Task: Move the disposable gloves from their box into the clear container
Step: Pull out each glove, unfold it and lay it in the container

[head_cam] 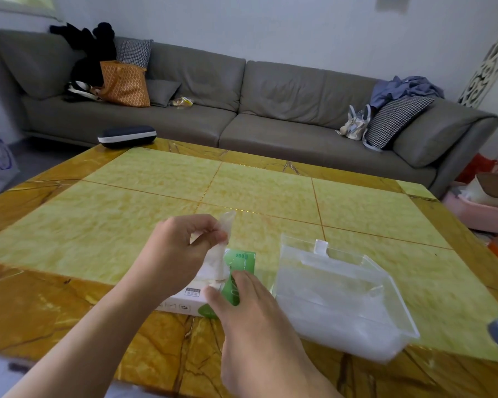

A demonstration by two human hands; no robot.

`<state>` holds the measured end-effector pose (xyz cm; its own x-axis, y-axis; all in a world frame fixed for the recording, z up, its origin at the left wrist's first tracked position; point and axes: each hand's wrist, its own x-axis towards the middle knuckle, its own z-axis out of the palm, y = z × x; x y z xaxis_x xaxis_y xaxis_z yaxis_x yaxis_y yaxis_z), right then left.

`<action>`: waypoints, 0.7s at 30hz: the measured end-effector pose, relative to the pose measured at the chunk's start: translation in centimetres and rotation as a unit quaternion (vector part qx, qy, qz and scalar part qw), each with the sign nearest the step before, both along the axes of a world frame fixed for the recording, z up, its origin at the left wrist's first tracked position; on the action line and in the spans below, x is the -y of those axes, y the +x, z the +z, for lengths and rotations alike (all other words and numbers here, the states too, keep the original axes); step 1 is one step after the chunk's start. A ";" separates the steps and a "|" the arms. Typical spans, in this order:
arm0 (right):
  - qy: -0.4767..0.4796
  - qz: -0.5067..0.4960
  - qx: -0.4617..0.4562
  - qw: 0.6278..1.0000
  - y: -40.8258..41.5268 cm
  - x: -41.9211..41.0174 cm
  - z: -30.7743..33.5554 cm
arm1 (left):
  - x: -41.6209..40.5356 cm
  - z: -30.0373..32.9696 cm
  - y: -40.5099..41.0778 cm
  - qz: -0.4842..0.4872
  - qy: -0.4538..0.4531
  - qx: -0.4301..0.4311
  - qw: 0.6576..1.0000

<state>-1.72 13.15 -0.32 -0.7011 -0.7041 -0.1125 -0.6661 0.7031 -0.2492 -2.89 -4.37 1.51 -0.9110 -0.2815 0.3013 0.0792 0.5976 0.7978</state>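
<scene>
**Glove drawn up from the box, container waiting to the right**

Head view: the left hand (pixel 181 248) is raised just above the glove box (pixel 210 285), its fingers and thumb curled and pinching a thin, see-through glove (pixel 220 254) that trails down into the box's opening. The right hand (pixel 250 320) lies on the near right end of the box, fingers fairly straight and pressed against its green part, gripping nothing. The white and green box rests on the yellow tiled worktop (pixel 156 196), near the front edge. Just right of the box, beside the right hand, stands the clear container (pixel 342 297); pale, filmy material lies inside it. A grey sofa (pixel 270 110) runs along the far side.
</scene>
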 end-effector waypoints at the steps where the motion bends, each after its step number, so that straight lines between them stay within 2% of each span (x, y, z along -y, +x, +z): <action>1: 0.000 0.000 -0.002 1.000 0.1 0.0 0.1 | 0.0 0.1 0.0 0.002 0.001 -0.008 1.000; 13: 0.005 0.012 -0.007 1.000 0.5 0.0 0.7 | -0.1 0.3 -0.3 0.009 0.047 -0.015 0.999; 15: -0.046 -0.011 -0.025 0.999 0.7 0.0 0.8 | -0.1 0.5 -0.3 0.000 0.066 -0.009 0.998; 18: -0.158 -0.098 -0.023 0.982 0.5 1.1 1.7 | -0.1 0.9 -0.4 -0.030 0.075 0.005 0.997; 21: -0.193 -0.160 -0.025 0.968 -0.9 2.8 2.4 | 0.2 1.1 -0.2 -0.063 0.058 0.059 0.995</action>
